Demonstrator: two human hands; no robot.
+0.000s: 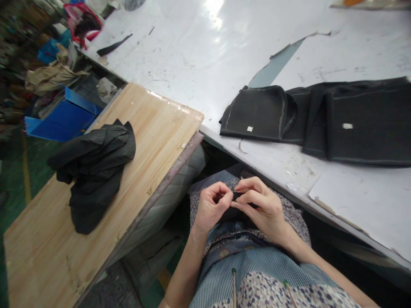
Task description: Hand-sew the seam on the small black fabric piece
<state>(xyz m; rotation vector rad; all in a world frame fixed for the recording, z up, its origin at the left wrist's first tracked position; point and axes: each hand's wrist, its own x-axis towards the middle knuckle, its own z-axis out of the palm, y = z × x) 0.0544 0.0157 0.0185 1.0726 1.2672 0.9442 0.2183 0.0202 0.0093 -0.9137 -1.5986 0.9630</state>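
Over my lap, my left hand [213, 206] is closed in a pinch, thumb against the curled fingers. Close beside it, almost touching, my right hand [263, 207] pinches with thumb and fingertips. Between them shows a piece of black cloth [236, 213], mostly hidden by the fingers. Beneath both hands is a patterned apron [247, 256]. On the white table ahead to the right lie folded black cloth pieces [257, 113] with pale edge lines and small white tags.
A wooden board [154, 141] stands to the left, with a crumpled black cloth [99, 158] on it. Beyond it is a blue box [66, 115]. The white table [192, 55] has a torn covering and a near edge close to my right hand. A black strip [114, 45] lies farther back.
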